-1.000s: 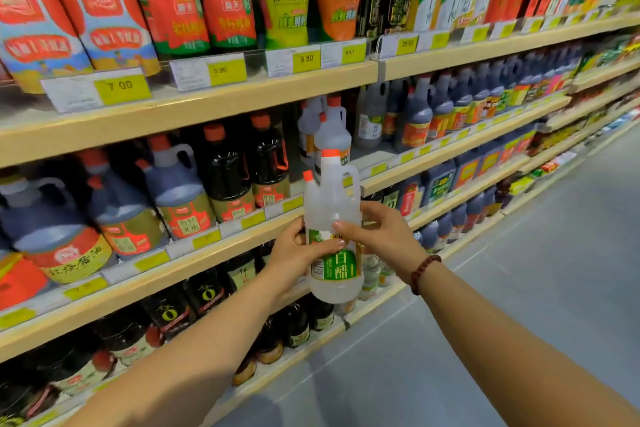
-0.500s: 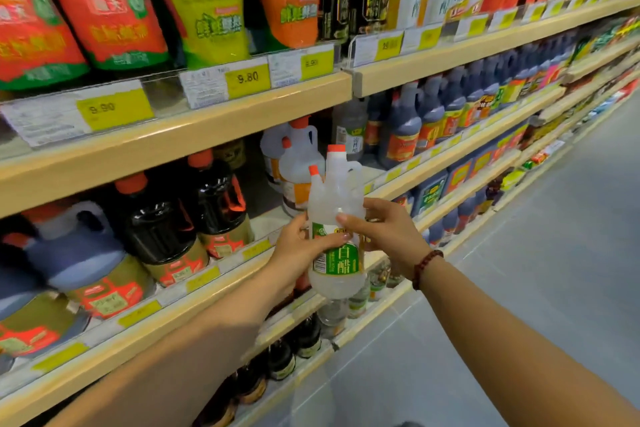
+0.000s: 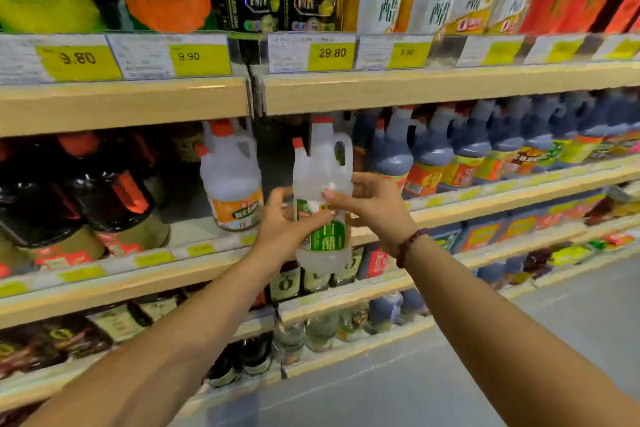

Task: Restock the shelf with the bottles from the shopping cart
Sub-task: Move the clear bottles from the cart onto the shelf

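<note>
One clear bottle (image 3: 322,156) held upright; left grip (image 3: 280,222) curls round its label; right grip (image 3: 374,204) clasps its shoulder.

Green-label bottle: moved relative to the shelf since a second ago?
Yes, upward: the green-label bottle now has its cap level with that of the orange-label jug on the shelf; earlier it was lower.

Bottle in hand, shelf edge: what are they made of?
The bottle looks like translucent matte plastic: liquid shows through, handle moulded in. Its cap: orange-red plastic, likely. The shelf edge has a pale wood-look finish; wood or laminate, cannot tell.
</note>
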Tool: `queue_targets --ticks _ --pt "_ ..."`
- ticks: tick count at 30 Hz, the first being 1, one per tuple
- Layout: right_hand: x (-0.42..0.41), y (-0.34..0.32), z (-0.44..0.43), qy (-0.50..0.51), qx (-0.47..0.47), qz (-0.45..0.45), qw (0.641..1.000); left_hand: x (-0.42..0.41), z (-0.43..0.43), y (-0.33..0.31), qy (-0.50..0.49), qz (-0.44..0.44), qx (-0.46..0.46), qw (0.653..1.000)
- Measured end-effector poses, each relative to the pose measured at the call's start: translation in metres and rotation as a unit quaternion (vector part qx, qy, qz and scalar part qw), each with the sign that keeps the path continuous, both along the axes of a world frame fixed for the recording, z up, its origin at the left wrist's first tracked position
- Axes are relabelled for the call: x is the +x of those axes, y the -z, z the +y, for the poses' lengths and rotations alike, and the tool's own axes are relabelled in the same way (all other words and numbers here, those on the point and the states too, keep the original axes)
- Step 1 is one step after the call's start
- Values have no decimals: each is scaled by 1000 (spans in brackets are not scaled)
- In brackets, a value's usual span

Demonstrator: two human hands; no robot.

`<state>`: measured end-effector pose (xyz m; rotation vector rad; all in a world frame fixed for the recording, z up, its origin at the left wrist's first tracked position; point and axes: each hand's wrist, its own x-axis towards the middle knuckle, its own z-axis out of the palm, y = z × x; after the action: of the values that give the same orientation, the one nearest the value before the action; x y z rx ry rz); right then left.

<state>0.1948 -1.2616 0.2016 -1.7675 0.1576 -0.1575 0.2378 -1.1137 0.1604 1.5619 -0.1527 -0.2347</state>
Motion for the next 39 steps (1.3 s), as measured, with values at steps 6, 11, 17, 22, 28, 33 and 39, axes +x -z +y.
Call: queue_targets --ticks 6,11,17,22,28,33,39 --pt "27 -5 -19 -43 14 -25 999 7 -15 -2 -59 -37 -3 998" --pt "45 -13 -17 -68 23 -56 996 17 -14 -13 -91 -102 37 990" --pt "66 -5 -18 -72 -19 -129 989 25 -20 -11 -156 -173 92 968" --pt "85 21 -16 -49 -43 -187 980 33 -28 8 -223 -238 136 935" --pt "92 52 -9 -56 -58 -226 971 39 -25 41 -232 -287 151 917" --pt "100 65 -6 -50 -57 -250 965 43 -28 58 -279 -328 218 876" --pt "119 70 1 -39 -95 -264 959 49 -54 71 -366 -342 200 842"
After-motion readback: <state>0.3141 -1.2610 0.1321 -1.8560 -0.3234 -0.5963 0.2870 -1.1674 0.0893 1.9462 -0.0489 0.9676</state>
